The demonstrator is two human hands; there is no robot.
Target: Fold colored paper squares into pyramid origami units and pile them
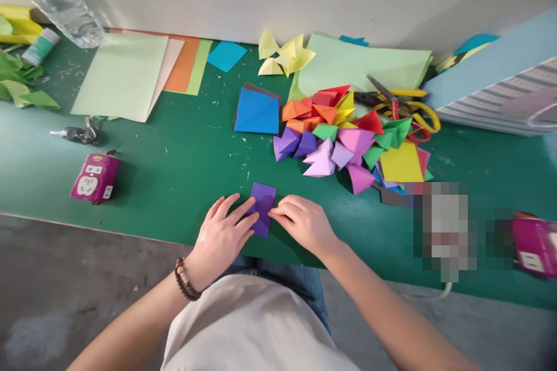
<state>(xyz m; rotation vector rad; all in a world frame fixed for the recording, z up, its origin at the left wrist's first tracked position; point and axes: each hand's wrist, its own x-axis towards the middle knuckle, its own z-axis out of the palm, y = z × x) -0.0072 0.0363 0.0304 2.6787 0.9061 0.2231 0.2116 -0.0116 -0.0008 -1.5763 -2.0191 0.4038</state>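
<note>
Pale shirt front (250, 324) and bare forearms fill the bottom of the frame, with a beaded bracelet (186, 279) on the left wrist. Just beyond, near the front edge of the green desk (183, 171), a purple paper rectangle (262, 208) lies flat between both hands; any creases are too small to tell. The left hand (221, 237) rests with its fingers (237, 214) spread, their tips on the paper's left edge. The right hand (304, 223) touches the right edge with its fingers (281, 214) together and lightly curved. Neither hand closes around it. Up and to the right sits a heap of folded paper pieces (343, 139) in many colours. Unfolded so far are a blue paper stack (256, 110) at upper centre and pale green sheets (119, 75) at upper left.
</note>
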